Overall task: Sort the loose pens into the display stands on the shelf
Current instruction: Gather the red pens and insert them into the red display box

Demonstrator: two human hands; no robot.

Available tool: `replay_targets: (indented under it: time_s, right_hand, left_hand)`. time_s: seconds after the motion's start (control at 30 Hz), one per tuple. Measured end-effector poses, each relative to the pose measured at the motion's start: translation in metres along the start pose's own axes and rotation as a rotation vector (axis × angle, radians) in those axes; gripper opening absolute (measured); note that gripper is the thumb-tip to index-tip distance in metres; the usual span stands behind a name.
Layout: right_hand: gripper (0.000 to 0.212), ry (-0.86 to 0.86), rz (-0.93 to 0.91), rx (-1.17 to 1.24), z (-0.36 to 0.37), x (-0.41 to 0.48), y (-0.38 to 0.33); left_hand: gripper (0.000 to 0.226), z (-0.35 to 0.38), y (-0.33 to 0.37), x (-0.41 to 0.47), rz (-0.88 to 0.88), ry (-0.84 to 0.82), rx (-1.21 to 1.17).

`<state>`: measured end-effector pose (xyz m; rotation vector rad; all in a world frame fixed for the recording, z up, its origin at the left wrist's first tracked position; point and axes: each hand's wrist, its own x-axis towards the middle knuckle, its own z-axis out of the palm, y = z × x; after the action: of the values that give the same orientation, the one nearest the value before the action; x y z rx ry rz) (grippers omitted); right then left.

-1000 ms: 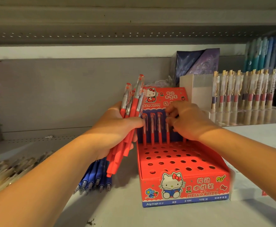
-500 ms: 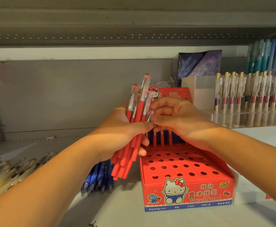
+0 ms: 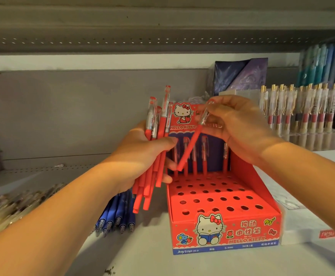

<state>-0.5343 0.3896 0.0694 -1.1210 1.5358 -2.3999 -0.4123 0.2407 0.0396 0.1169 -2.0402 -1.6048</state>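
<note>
The left hand (image 3: 142,156) covers the middle of the red pens (image 3: 158,120) it grips, so their count cannot be told. The single pen (image 3: 190,144) has a clear top that blurs against the right hand (image 3: 240,126), which also hides part of the lettering on the back card of the stand (image 3: 222,232). The back-row pens (image 3: 204,154) are blurred, with their tips sunk in holes. The blue pens (image 3: 114,214) run behind the bundle. The loose pens (image 3: 13,204) are blurred and cut by the left edge, and the teal pens (image 3: 331,62) by the right. The stand's small print is unreadable.
</note>
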Motion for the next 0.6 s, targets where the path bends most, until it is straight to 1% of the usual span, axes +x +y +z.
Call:
replay_targets:
  time_s: [0.03,0.07,0.13,0.17,0.2,0.33,0.4,0.5,0.6]
  right_hand:
    - [0.015,0.009,-0.028,-0.066,-0.002,0.001,0.0]
    - [0.019,0.02,-0.076,-0.197,-0.005,0.002,0.0]
    - [0.02,0.027,-0.225,-0.603,-0.011,0.004,0.003]
    - [0.019,0.016,-0.286,-0.762,-0.012,0.003,0.004]
    - [0.02,0.007,-0.322,-0.848,-0.012,0.003,0.006]
    - [0.023,0.006,-0.391,-0.925,-0.014,0.003,0.01]
    - [0.022,0.018,-0.424,-1.002,-0.016,0.004,0.011]
    - [0.019,0.016,-0.436,-1.098,-0.017,0.004,0.016]
    - [0.018,-0.014,-0.396,-1.184,-0.019,0.004,0.018]
  left_hand:
    - [0.026,0.0,0.0,0.0,0.001,0.009,0.01]
    - [0.03,0.0,0.0,0.0,0.005,0.02,0.022]
    - [0.031,0.0,-0.001,0.002,0.015,0.043,0.036]
    - [0.031,0.0,-0.002,0.001,0.018,0.046,0.036]
    - [0.03,-0.001,-0.002,0.001,0.019,0.041,0.034]
    - [0.032,-0.001,-0.003,0.001,-0.001,0.001,0.035]
    - [0.028,-0.002,-0.003,0.002,0.0,0.002,0.044]
    - [0.018,-0.001,-0.003,0.001,0.007,0.003,0.041]
    - [0.017,-0.001,-0.002,0.001,-0.001,0.002,0.044]
